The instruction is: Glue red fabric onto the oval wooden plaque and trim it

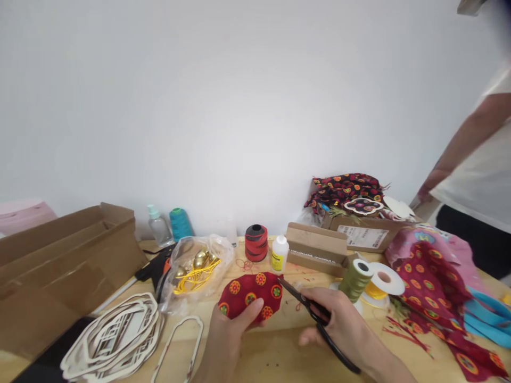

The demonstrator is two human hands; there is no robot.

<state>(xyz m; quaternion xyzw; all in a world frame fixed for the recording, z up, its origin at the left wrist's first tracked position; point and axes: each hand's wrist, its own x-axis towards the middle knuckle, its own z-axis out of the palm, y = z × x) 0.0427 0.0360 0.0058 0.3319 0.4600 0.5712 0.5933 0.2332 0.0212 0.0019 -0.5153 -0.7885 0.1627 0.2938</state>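
My left hand (236, 331) grips a dark red fabric piece (249, 293) printed with orange and green flower rounds, its thumb pressed on the front. In my right hand (346, 324) is a pair of black scissors (327, 336), with the tips touching or very near the fabric's upper right edge. Behind the fabric stand a red and black thread spool (256, 243) and a white bottle with a yellow label (279, 255). A cream outline frame (198, 324) lies to the left of my left hand.
Left are a cardboard box (67, 276), stacked cutout frames (114, 340) and a plastic bag of gold bells (199, 266). Right are an olive thread cone (355, 281), a ribbon spool (385, 279) and patterned red cloth (429, 282). A person (479, 143) stands at the far right.
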